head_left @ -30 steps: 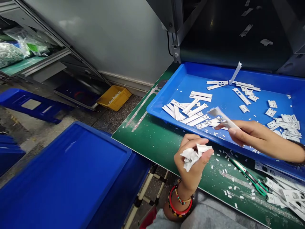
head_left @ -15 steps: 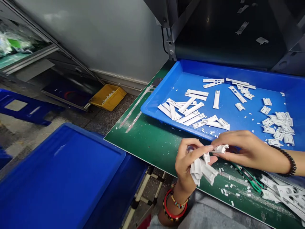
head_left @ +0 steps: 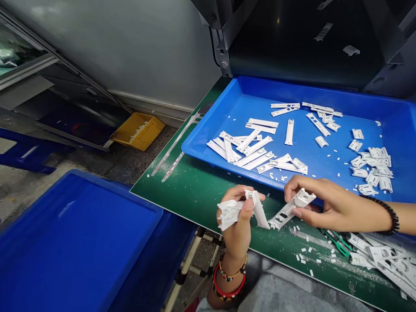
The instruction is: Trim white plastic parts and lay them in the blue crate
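Holding white pieces [head_left: 286, 213], probably plastic.

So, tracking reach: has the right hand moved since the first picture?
Yes, the right hand moved nearer the person, from over the blue tray to its rim.

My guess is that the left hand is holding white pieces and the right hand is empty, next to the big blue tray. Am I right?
Almost! The right hand isn't empty: the head view shows it holding a long white piece. The left hand does hold white pieces, and the right is next to the big blue tray.
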The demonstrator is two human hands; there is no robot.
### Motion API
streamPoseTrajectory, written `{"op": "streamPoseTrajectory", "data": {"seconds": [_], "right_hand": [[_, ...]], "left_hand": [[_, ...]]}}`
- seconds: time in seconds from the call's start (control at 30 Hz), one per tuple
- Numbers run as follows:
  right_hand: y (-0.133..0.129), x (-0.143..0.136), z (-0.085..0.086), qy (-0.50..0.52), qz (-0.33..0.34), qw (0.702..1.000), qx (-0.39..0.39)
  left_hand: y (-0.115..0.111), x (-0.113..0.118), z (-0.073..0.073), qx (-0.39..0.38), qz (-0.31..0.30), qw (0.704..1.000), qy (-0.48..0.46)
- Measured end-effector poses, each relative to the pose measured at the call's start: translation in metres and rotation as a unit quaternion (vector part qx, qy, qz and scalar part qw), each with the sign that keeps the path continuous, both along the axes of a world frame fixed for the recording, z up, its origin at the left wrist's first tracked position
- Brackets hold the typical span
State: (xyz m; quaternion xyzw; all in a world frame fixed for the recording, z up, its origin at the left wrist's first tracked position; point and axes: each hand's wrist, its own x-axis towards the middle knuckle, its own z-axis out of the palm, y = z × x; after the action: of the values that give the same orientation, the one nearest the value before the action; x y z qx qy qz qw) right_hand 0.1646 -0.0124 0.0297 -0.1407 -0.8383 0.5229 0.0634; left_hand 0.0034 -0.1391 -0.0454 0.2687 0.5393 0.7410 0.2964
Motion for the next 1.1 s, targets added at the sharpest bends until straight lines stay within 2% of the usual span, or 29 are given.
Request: {"op": "streamPoseTrajectory", "data": {"seconds": [0.1, 0.2, 0.33, 0.43, 0.53, 0.6, 0.67, 0.73, 0.8, 0.87, 1.0, 1.07, 1.1], "right_hand": [[0.002, 0.001, 0.001, -0.035, -0.008, 0.998, -0.054], [0.002, 0.002, 0.001, -0.046, -0.010, 0.997, -0.064], [0.002, 0.001, 0.000, -0.028, 0.000, 0.999, -0.038], [0.003, 0.001, 0.006, 0.000, -0.018, 1.000, 0.010], [0.007, 0.013, 0.022, 0.032, -0.067, 0.995, 0.067], [0.008, 0.031, 0.036, 0.061, -0.125, 0.985, 0.100], [0.005, 0.054, 0.045, 0.083, -0.197, 0.971, 0.105], [-0.005, 0.081, 0.047, 0.084, -0.261, 0.958, 0.088], [-0.022, 0.106, 0.039, 0.054, -0.302, 0.947, 0.093], [-0.043, 0.129, 0.021, -0.004, -0.336, 0.929, 0.155], [-0.082, 0.168, -0.023, -0.051, -0.439, 0.836, 0.325], [-0.093, 0.184, -0.040, -0.061, -0.455, 0.822, 0.337], [-0.096, 0.191, -0.047, -0.079, -0.448, 0.827, 0.330]], "left_hand": [[0.000, 0.002, 0.003, -0.006, 0.002, 0.999, -0.043], [0.000, 0.004, 0.005, 0.014, 0.001, 0.996, -0.083], [0.003, 0.003, 0.008, 0.039, -0.016, 0.989, -0.139], [0.007, 0.002, 0.008, 0.032, -0.029, 0.981, -0.191], [0.008, 0.000, 0.008, 0.021, -0.042, 0.965, -0.256], [0.007, -0.001, 0.007, 0.032, -0.057, 0.949, -0.307], [0.007, -0.001, 0.006, 0.055, -0.069, 0.931, -0.355], [0.006, -0.001, 0.004, 0.069, -0.083, 0.915, -0.388], [0.004, -0.001, 0.003, 0.059, -0.103, 0.906, -0.406], [0.004, 0.000, 0.001, 0.035, -0.122, 0.901, -0.414], [0.004, 0.005, -0.002, -0.009, -0.139, 0.891, -0.431], [0.004, 0.009, -0.004, -0.028, -0.149, 0.890, -0.430], [0.004, 0.012, -0.005, -0.038, -0.155, 0.890, -0.427]]}}
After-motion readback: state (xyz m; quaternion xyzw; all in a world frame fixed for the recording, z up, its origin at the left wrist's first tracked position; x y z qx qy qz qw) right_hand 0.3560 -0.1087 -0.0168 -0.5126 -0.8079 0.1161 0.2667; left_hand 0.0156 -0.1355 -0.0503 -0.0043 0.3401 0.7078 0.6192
